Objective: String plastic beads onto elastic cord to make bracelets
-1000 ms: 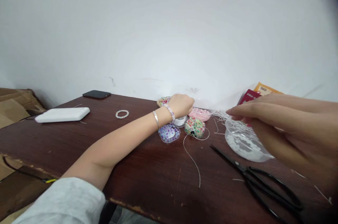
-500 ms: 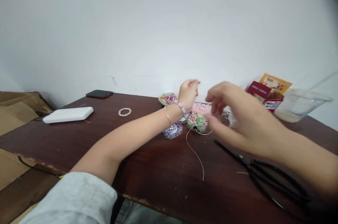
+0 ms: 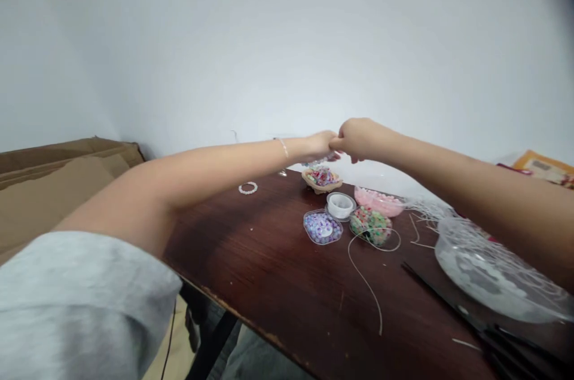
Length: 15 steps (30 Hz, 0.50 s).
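My left hand (image 3: 319,146) is stretched forward above the back of the table, its fingers extended and partly covered by my other hand. A strand of pale beads, a bead bracelet (image 3: 316,162), shows along its underside. A thin metal bracelet (image 3: 282,148) is on the left wrist. My right hand (image 3: 360,138) is closed with bent fingers against the left hand's fingers, at the bead bracelet; the exact grip is hidden. Below the hands are a wooden dish of colourful beads (image 3: 321,178), a spool of clear cord (image 3: 341,205) and a box of purple beads (image 3: 321,227).
A box of green and red beads (image 3: 371,226) and a pink bead container (image 3: 379,202) stand right of the spool. A loose cord (image 3: 365,281) lies in front. Scissors (image 3: 464,311), a clear tub (image 3: 488,278) and cut cords are at right. A white bead ring (image 3: 248,188) lies at left.
My right hand has moved left and up to meet my left hand. The bead bracelet has shifted from the left wrist to the hand. The view has turned and moved.
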Available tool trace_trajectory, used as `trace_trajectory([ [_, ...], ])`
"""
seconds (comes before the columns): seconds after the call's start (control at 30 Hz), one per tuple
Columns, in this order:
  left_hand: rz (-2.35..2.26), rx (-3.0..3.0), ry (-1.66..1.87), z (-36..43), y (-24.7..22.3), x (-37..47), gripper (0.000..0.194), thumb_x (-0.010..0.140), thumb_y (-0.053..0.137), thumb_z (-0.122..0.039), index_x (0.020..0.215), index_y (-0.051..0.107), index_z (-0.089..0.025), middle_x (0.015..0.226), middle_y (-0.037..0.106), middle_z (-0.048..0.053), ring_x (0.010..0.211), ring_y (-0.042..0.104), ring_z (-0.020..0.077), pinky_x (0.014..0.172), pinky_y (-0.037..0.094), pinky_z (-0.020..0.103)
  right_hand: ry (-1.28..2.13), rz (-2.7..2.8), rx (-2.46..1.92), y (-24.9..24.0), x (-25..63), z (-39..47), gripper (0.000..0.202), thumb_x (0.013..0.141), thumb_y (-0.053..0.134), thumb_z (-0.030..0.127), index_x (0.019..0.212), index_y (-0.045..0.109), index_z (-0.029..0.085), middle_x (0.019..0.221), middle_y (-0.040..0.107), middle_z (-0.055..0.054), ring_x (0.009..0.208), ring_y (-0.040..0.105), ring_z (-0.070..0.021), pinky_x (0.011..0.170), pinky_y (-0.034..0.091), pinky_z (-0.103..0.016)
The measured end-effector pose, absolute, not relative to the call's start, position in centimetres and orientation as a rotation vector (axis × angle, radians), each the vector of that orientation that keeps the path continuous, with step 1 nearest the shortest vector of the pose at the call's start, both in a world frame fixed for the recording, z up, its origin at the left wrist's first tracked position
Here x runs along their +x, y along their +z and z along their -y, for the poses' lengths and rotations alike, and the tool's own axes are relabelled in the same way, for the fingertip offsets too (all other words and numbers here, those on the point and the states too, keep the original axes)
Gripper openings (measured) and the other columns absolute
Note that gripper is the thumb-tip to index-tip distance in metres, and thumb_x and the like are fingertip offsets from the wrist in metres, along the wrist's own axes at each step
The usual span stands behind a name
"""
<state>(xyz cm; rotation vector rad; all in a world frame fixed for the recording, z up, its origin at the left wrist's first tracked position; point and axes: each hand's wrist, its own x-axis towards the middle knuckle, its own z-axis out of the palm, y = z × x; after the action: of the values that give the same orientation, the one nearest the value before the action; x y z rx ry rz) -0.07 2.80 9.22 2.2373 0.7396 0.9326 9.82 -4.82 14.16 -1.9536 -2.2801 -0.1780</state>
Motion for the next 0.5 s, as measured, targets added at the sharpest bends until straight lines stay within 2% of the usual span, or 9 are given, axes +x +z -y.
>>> trace_trajectory([
  [0.07,-0.822,2.113,0.837,-2.7,9.0,-1.5,0.015,0.087,0.05,-0.016,0.085,0.063,-0.009,0.082,0.067,0.009,0.071,0.062,0.0153,0.067,0.051,0.032,0.023,2.291,-1.867,13.7,9.2,3.8,0.032,0.084,0.046,0.029,0.073,0.066,0.007,0.058,0.064,-0.013,0.051,0.057,-0.0169,0.052,0.04,-0.027],
  [0.13,-0.864,2.012,0.768,-1.3,8.0,-2.9,0.02,0.082,0.044,-0.007,0.073,0.062,-0.009,0.072,0.068,0.011,0.065,0.062,0.0154,0.064,0.049,0.031,0.124,2.303,-1.732,12.5,8.5,3.4,0.032,0.084,0.046,0.029,0.074,0.065,0.006,0.062,0.065,-0.014,0.053,0.057,-0.0163,0.053,0.039,-0.027],
  [0.23,-0.863,1.963,0.715,2.2,5.6,-6.0,0.015,0.078,0.049,-0.012,0.08,0.064,-0.013,0.082,0.071,0.013,0.075,0.064,0.0191,0.067,0.048,0.034,0.259,2.335,-1.602,10.6,7.3,3.5,0.025,0.079,0.05,0.023,0.066,0.064,0.007,0.063,0.066,-0.014,0.055,0.056,-0.0152,0.054,0.039,-0.026],
  [0.3,-0.869,1.963,0.728,3.6,4.0,-9.1,0.023,0.074,0.059,-0.017,0.096,0.064,-0.018,0.098,0.07,0.011,0.087,0.064,0.0208,0.073,0.048,0.035,0.404,2.34,-1.509,10.0,6.6,3.7,0.024,0.077,0.049,0.02,0.061,0.062,0.008,0.062,0.066,-0.012,0.053,0.055,-0.0137,0.055,0.04,-0.026],
  [0.37,-0.923,1.954,0.796,3.2,2.8,-12.7,0.026,0.075,0.059,-0.022,0.102,0.063,-0.021,0.104,0.069,0.01,0.091,0.064,0.022,0.073,0.046,0.035,0.546,2.315,-1.384,9.8,6.2,3.7,0.024,0.078,0.047,0.019,0.061,0.061,0.009,0.064,0.067,-0.012,0.054,0.056,-0.0127,0.056,0.043,-0.025],
  [0.4,-0.969,1.936,0.884,2.4,2.3,-14.4,0.024,0.077,0.058,-0.025,0.1,0.063,-0.022,0.101,0.069,0.008,0.088,0.063,0.021,0.07,0.045,0.034,0.607,2.294,-1.321,9.8,6.1,3.7,0.025,0.079,0.044,0.019,0.062,0.06,0.009,0.068,0.068,-0.013,0.055,0.058,-0.0122,0.057,0.045,-0.025],
  [0.43,-1.038,1.893,1.033,1.3,1.9,-16.1,0.02,0.072,0.063,-0.024,0.093,0.064,-0.023,0.089,0.069,0.005,0.08,0.062,0.0196,0.065,0.043,0.03,0.657,2.273,-1.266,9.9,6.1,3.7,0.026,0.08,0.041,0.02,0.063,0.059,0.01,0.073,0.069,-0.013,0.058,0.059,-0.0117,0.059,0.047,-0.024],
  [0.5,-1.075,1.884,1.094,-1.2,0.9,-18.8,0.019,0.062,0.07,-0.015,0.078,0.064,-0.023,0.07,0.064,-0.001,0.068,0.057,0.0174,0.058,0.037,0.025,0.776,2.21,-1.15,9.9,6.3,3.8,0.027,0.083,0.036,0.02,0.066,0.055,0.012,0.08,0.07,-0.013,0.063,0.062,-0.0112,0.061,0.049,-0.022],
])
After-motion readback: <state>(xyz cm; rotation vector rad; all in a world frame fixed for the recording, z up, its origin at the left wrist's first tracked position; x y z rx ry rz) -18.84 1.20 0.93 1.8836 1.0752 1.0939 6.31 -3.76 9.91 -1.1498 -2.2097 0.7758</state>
